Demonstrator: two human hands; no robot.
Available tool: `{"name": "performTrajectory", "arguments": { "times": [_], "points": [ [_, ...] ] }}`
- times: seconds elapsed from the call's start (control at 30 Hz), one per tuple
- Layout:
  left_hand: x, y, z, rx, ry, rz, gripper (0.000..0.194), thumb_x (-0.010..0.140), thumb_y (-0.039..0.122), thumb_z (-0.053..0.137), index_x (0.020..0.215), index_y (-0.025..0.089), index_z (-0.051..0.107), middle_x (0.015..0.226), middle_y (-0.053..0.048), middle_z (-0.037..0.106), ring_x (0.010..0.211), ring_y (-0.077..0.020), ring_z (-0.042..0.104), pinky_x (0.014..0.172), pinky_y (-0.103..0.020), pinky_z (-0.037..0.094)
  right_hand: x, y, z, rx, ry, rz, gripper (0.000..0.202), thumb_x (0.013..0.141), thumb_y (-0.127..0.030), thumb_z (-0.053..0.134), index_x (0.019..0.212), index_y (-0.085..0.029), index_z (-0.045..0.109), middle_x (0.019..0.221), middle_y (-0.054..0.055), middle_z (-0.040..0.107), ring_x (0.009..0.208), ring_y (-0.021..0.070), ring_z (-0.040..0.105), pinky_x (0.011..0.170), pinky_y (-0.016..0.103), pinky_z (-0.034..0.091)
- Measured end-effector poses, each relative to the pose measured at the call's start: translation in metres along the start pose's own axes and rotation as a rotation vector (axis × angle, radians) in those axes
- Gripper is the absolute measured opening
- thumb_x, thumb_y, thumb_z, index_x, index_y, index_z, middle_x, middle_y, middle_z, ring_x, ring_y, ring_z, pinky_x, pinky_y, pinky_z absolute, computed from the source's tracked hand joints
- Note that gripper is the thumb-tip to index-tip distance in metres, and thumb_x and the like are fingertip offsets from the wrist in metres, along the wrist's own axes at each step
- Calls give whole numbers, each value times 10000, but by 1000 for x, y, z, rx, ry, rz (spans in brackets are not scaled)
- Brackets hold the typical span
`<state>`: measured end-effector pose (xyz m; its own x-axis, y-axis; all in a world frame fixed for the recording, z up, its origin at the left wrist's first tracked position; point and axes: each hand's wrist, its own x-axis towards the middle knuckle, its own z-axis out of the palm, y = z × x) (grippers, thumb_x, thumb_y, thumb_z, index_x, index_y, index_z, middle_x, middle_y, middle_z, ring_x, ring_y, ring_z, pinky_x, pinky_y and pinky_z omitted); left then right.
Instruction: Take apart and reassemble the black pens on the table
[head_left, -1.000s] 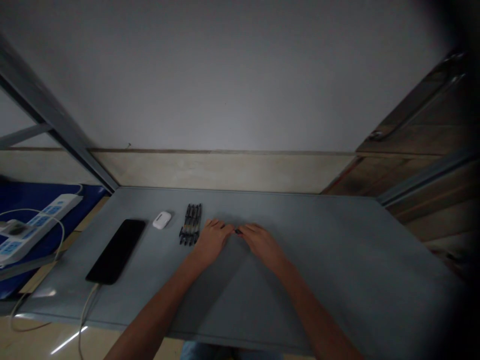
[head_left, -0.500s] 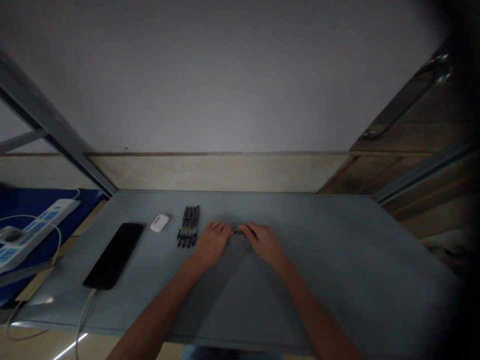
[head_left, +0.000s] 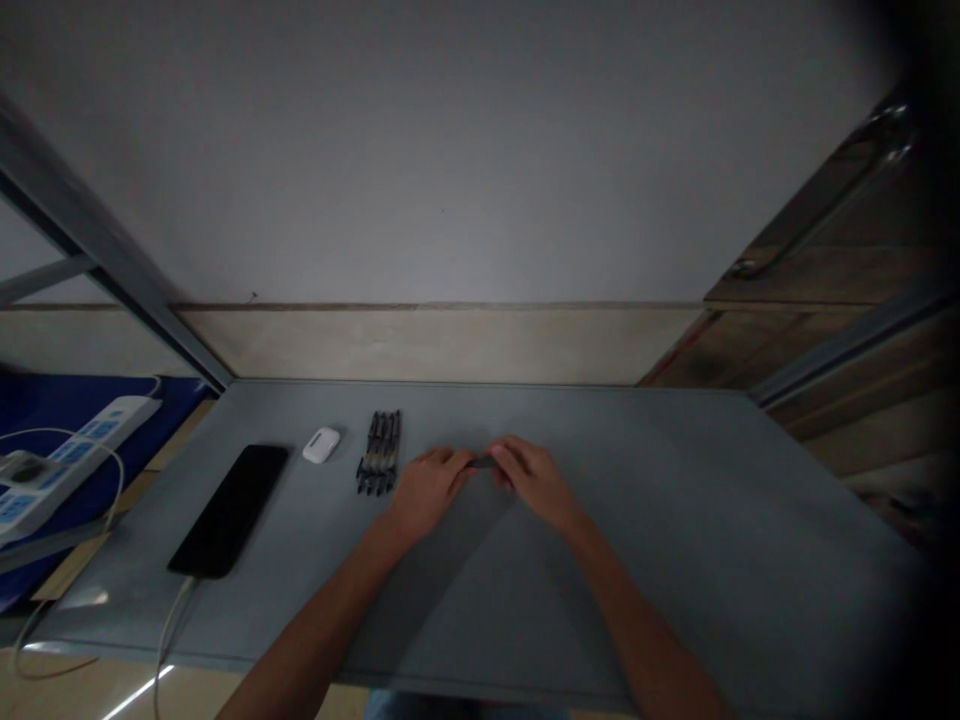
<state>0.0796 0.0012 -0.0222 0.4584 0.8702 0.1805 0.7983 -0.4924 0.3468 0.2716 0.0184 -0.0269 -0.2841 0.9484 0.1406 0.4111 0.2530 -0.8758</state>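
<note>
A dark pen point(head_left: 482, 462) is held level between my two hands above the grey table, only its middle showing. My left hand point(head_left: 429, 490) is closed on the pen's left end. Thumb and fingers of my right hand point(head_left: 531, 478) pinch its right end. Just left of my left hand, several dark pens point(head_left: 380, 452) lie side by side in a row, with clips towards the near end.
A small white case point(head_left: 321, 445) lies left of the pens. Farther left rests a black phone point(head_left: 231, 512) with a white cable point(head_left: 171, 620) running off the grey table point(head_left: 675, 560). A white power strip point(head_left: 82, 450) sits on a blue surface beyond the left edge.
My right hand has shifted slightly right and turned on the pen, its fingertips now more visible. The left hand's fingers have curled in a little. The row of pens stays put.
</note>
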Motion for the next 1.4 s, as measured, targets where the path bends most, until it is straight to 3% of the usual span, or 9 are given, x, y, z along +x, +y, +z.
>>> {"name": "performTrajectory", "arguments": {
  "times": [0.07, 0.13, 0.23, 0.33, 0.53, 0.83, 1.07, 1.23, 1.4],
  "points": [
    [0, -1, 2, 51, 8, 35, 283, 974, 371, 370, 1126, 238, 569, 950, -44, 626, 916, -191, 586, 815, -313, 464, 0, 0, 0, -31, -39, 15, 325, 935, -416, 421, 801, -196, 619, 572, -21, 548, 538, 134, 527, 539, 240, 404],
    [1, -3, 4, 96, 21, 56, 276, 971, 358, 381, 1108, 226, 580, 962, -50, 620, 951, -204, 569, 867, -346, 446, 0, 0, 0, -15, -27, 1, 239, 911, -395, 483, 896, -205, 626, 600, -26, 565, 566, 138, 540, 556, 241, 410],
    [2, -9, 7, 119, 37, 45, 275, 974, 338, 373, 1083, 210, 590, 967, -53, 614, 953, -209, 557, 879, -363, 439, 1, -2, 3, 41, -18, -52, 252, 854, -329, 582, 1081, -221, 596, 827, 10, 648, 724, 149, 593, 660, 254, 450],
    [2, -12, 10, 123, 40, 49, 267, 973, 317, 378, 1088, 200, 589, 960, -53, 609, 932, -205, 555, 860, -356, 447, 0, -5, 7, 48, -73, -87, 298, 812, -321, 638, 1091, -222, 604, 1020, 46, 651, 839, 160, 604, 735, 265, 463],
    [1, -6, 14, 128, 46, 117, 278, 981, 276, 361, 1143, 174, 562, 980, -55, 610, 953, -207, 550, 902, -363, 440, 0, -4, 10, -12, -60, 18, 285, 940, -368, 420, 972, -203, 650, 781, 33, 672, 690, 161, 613, 656, 270, 464],
    [2, -8, 12, 68, 36, 56, 277, 988, 283, 345, 1008, 163, 593, 924, -61, 617, 913, -196, 575, 853, -334, 459, 0, -4, 7, 98, -36, -61, 316, 814, -296, 621, 1123, -234, 617, 1129, 72, 642, 991, 195, 615, 816, 314, 499],
    [-1, -1, 5, 30, 59, 15, 275, 983, 323, 359, 1031, 192, 596, 887, -53, 619, 855, -189, 584, 805, -313, 460, 2, -1, 7, 124, -36, 66, 245, 848, -385, 577, 998, -208, 656, 887, 46, 689, 728, 163, 629, 677, 287, 486],
    [1, -4, 1, -75, 92, -56, 298, 979, 351, 366, 951, 197, 620, 854, -48, 619, 825, -181, 592, 767, -287, 457, 5, 4, -2, 279, 128, 149, 314, 761, -425, 683, 965, -187, 675, 711, 8, 624, 634, 138, 559, 580, 256, 417],
    [3, -9, 3, -265, 100, -90, 306, 978, 350, 369, 959, 189, 629, 874, -48, 645, 826, -172, 608, 773, -278, 457, 8, 9, -6, 561, 268, 160, 328, 789, -473, 639, 905, -170, 685, 626, -8, 542, 572, 118, 488, 548, 252, 383]
  ]
}}
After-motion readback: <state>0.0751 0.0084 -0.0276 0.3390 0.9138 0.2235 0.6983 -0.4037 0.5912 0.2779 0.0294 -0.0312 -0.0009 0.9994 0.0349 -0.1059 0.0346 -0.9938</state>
